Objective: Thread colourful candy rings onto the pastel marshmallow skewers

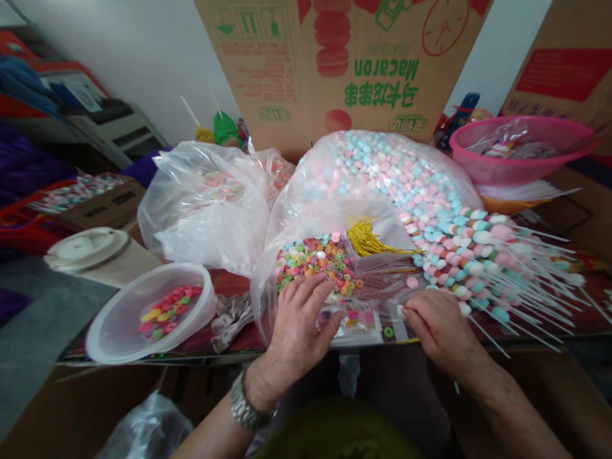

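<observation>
My left hand (303, 319), with a metal watch at its wrist, has its fingers spread at the front edge of a pile of colourful ring-shaped candies (318, 261). Small printed packets (351, 320) lie beside its thumb. My right hand (437, 325) is closed at the table's front edge; what it pinches is too small to make out. One green ring (388, 332) lies between the hands. Gold twist ties (370, 239) rest behind them. Skewered marshmallows (459, 261) with white sticks pointing outward are just beyond my right hand.
A big plastic bag of pastel marshmallows (382, 172) fills the middle back. To the left are another clear bag (205, 204), a translucent bowl (115, 319) with ring candies and a lidded container (88, 250). A pink basket (521, 169) and a Macaron carton (296, 70) stand behind.
</observation>
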`<state>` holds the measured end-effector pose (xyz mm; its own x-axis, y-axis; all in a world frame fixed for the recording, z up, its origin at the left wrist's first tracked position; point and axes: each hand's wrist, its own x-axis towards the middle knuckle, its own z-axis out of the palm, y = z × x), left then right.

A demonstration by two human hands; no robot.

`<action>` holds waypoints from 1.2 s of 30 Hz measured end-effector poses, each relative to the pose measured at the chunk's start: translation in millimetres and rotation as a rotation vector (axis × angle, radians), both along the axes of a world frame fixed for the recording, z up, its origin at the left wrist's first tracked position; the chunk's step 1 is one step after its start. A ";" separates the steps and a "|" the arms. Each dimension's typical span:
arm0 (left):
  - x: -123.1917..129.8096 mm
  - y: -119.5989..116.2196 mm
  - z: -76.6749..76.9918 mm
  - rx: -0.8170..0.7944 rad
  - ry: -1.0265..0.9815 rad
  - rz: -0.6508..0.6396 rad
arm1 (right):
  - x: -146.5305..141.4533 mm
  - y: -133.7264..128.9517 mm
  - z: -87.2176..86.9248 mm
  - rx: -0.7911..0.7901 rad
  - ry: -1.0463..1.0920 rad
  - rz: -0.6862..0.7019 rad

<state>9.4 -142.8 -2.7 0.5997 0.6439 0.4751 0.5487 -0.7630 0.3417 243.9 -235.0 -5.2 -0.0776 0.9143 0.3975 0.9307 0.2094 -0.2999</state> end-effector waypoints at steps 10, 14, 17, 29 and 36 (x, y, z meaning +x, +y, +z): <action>48.2 -15.5 2.7 -0.402 0.109 -0.323 | -19.5 -26.4 -19.1 -0.004 0.241 -0.028; 40.3 -20.2 4.7 -0.274 0.189 -0.237 | -21.1 -30.0 -18.2 0.038 0.179 0.031; 32.6 -18.1 13.5 -0.345 0.260 -0.278 | -19.4 -31.8 -11.5 0.048 0.157 0.081; 28.6 -32.1 28.7 -0.761 0.098 -0.373 | -30.8 -41.1 2.6 0.013 0.154 0.211; 25.3 -18.8 8.1 -0.630 0.118 -0.297 | 0.2 -45.3 -15.2 -0.121 0.138 -0.248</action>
<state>34.7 -161.6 5.5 0.8174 0.5760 -0.0130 0.4081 -0.5628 0.7188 244.1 -280.3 -20.4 0.2008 0.9401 0.2755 0.8977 -0.0641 -0.4358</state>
